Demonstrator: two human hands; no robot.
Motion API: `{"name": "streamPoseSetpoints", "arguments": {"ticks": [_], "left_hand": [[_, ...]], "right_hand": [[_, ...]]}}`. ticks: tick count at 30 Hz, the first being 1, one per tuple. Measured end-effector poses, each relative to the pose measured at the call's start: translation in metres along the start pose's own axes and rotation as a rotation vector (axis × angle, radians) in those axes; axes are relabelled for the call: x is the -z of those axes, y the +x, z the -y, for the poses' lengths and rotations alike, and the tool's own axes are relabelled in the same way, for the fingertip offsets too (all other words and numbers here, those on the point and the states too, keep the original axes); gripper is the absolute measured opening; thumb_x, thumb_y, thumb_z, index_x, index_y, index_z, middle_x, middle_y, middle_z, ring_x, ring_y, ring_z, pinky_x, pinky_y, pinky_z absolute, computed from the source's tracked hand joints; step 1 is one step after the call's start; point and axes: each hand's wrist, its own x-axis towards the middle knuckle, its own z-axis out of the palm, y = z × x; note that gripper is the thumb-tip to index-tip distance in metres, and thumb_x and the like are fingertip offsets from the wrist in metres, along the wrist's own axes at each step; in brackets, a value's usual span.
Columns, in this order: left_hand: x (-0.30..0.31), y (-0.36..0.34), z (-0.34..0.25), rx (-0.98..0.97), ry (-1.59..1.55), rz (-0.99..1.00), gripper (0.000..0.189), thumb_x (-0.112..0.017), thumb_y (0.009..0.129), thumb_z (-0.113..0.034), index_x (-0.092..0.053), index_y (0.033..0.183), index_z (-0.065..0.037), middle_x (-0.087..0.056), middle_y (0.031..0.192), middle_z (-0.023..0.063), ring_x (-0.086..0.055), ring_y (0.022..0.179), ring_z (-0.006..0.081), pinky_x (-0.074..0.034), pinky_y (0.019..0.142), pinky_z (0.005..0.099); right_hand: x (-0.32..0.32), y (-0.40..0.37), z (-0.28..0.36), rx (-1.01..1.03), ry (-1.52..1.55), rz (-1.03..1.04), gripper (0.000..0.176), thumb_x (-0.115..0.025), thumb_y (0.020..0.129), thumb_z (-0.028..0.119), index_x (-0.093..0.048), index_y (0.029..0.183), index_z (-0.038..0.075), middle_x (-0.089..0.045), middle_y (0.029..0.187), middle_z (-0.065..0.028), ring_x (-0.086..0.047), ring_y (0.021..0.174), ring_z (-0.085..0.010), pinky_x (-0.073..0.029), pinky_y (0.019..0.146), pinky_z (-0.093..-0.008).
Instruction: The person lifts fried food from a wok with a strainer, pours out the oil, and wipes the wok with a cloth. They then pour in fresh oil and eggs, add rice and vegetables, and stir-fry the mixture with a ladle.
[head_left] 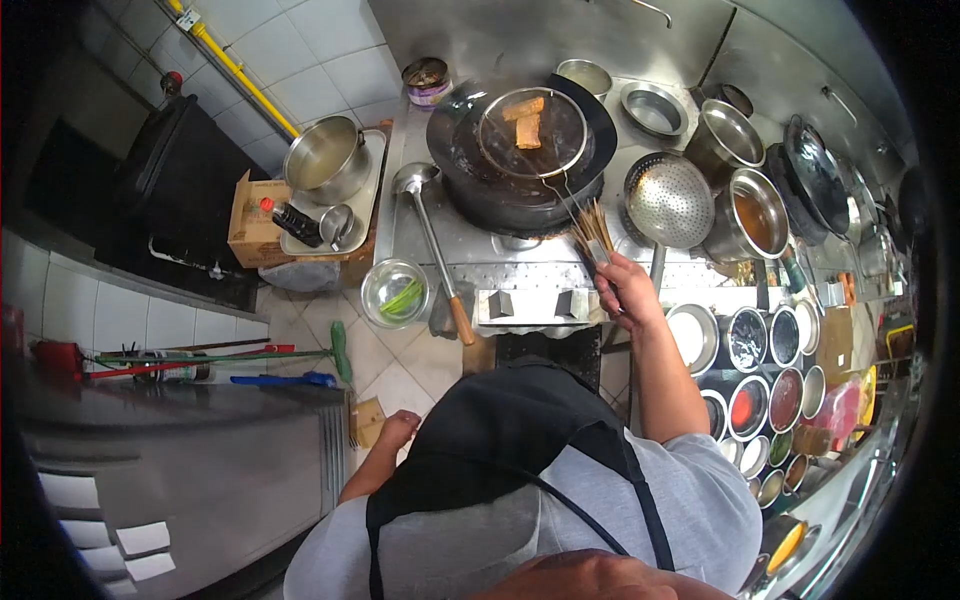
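Two browned, oblong pieces of fried food (pixel 526 120) lie in a round wire skimmer (pixel 562 148). The skimmer sits across the top of a dark wok (pixel 465 178) in the middle of a steel kitchen desk (pixel 480 268). The view looks straight down over the person's shoulders and black apron (pixel 500 420).

The right hand (pixel 625 290) is on the near side of the wok. Its grip is closed firmly around the end of the skimmer's bamboo handle (pixel 592 228), which slopes from the hand up to the wok's rim. The left hand (pixel 398 428) hangs at the person's side, well apart from the wok and below the desk edge, touching nothing that shows. It is too small in view to tell whether its grip is loose or closed.

Left of the wok, a long ladle (pixel 415 180) lies on the desk with its bowl just beside the rim. A glass bowl of green strips (pixel 395 292) sits near the ladle's handle. Further left, a steel pot (pixel 325 158) stands on a tray. Right of the wok is a perforated colander (pixel 668 205), then a pot of amber liquid (pixel 755 215). Right of the wok and nearer the person are rows of round seasoning tubs (pixel 765 370).

The pieces look golden and are held clear of the oil, so the frying seems largely done. They are above the wok and not yet on any plate, so draining and moving them appear to be left.
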Motion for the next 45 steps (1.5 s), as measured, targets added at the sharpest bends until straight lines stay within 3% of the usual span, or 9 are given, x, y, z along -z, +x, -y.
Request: {"name": "streamPoseSetpoints", "arguments": {"ticks": [17,22,24,27,30,34,37,41,45], "left_hand": [[-0.004,0.039,0.075,0.043,-0.127,0.080,0.033,-0.065,0.081,-0.030,-0.065,0.096,-0.001,-0.066,0.074,0.0090,-0.062,0.057,0.0167,-0.049,0.051,0.0313],[0.008,0.005,0.037,-0.008,0.051,0.033,0.027,-0.064,0.083,-0.026,-0.065,0.092,-0.001,-0.067,0.075,0.0090,-0.064,0.062,0.0181,-0.051,0.056,0.0319],[0.007,0.032,0.092,-0.536,0.349,0.027,0.025,-0.063,0.084,-0.024,-0.066,0.092,-0.001,-0.068,0.078,0.0090,-0.066,0.070,0.0198,-0.052,0.064,0.0321],[0.000,0.026,0.105,0.062,-0.232,0.043,0.027,-0.063,0.084,-0.025,-0.066,0.094,0.000,-0.069,0.083,0.0109,-0.067,0.077,0.0211,-0.053,0.072,0.0327],[0.015,0.001,0.090,0.073,-0.013,0.017,0.029,-0.063,0.084,-0.026,-0.066,0.096,0.000,-0.070,0.087,0.0127,-0.067,0.077,0.0204,-0.053,0.073,0.0328],[0.032,-0.044,0.049,0.140,0.072,-0.028,0.031,-0.063,0.084,-0.028,-0.066,0.097,0.000,-0.070,0.090,0.0127,-0.067,0.077,0.0199,-0.052,0.072,0.0328],[0.045,-0.065,0.043,0.184,0.060,-0.037,0.032,-0.063,0.084,-0.029,-0.066,0.099,0.000,-0.070,0.090,0.0112,-0.068,0.079,0.0206,-0.052,0.072,0.0333],[0.045,-0.099,-0.024,0.224,0.318,-0.060,0.035,-0.063,0.085,-0.031,-0.065,0.102,-0.001,-0.070,0.090,0.0117,-0.069,0.083,0.0231,-0.052,0.077,0.0346],[0.038,-0.066,0.103,0.201,-0.011,-0.060,0.037,-0.064,0.086,-0.034,-0.064,0.105,-0.003,-0.070,0.092,0.0131,-0.068,0.087,0.0255,-0.051,0.080,0.0351]], "right_hand": [[0.001,0.044,-0.002,-0.024,0.090,0.098,0.012,-0.055,0.091,0.012,-0.049,0.094,0.002,-0.053,0.067,-0.0047,-0.042,0.044,-0.0106,-0.032,0.039,-0.0241],[-0.008,0.016,0.000,-0.110,0.318,0.041,0.031,-0.045,0.096,0.023,-0.055,0.102,-0.005,-0.063,0.075,-0.0133,-0.062,0.058,-0.0218,-0.047,0.046,-0.0284],[0.030,0.012,-0.051,-0.238,0.268,0.353,0.037,-0.038,0.097,0.023,-0.061,0.099,-0.005,-0.066,0.073,-0.0142,-0.066,0.057,-0.0239,-0.052,0.047,-0.0314],[0.063,0.000,-0.146,-0.618,0.062,0.435,0.024,-0.053,0.094,0.017,-0.063,0.103,-0.002,-0.067,0.073,-0.0113,-0.067,0.058,-0.0195,-0.056,0.051,-0.0305],[0.111,0.031,-0.255,-0.806,-0.110,0.131,0.023,-0.051,0.096,0.019,-0.063,0.101,0.000,-0.068,0.077,-0.0105,-0.067,0.060,-0.0207,-0.057,0.052,-0.0302],[0.164,0.080,-0.309,-0.462,0.592,-0.494,0.032,-0.050,0.097,0.023,-0.050,0.123,0.005,-0.066,0.093,-0.0107,-0.068,0.077,-0.0224,-0.059,0.061,-0.0335],[0.169,0.113,-0.305,-0.090,0.980,-0.740,0.022,-0.054,0.096,0.029,-0.055,0.110,0.012,-0.061,0.084,-0.0047,-0.060,0.064,-0.0184,-0.050,0.051,-0.0327],[0.305,0.211,-0.572,-0.185,0.701,-0.815,0.017,-0.061,0.093,0.032,-0.058,0.098,0.016,-0.052,0.072,-0.0009,-0.044,0.048,-0.0148,-0.035,0.039,-0.0331],[0.261,0.162,-0.439,-0.201,0.328,-0.920,0.021,-0.061,0.089,0.027,-0.059,0.099,0.009,-0.057,0.082,-0.0103,-0.052,0.064,-0.0234,-0.041,0.052,-0.0375]]}}
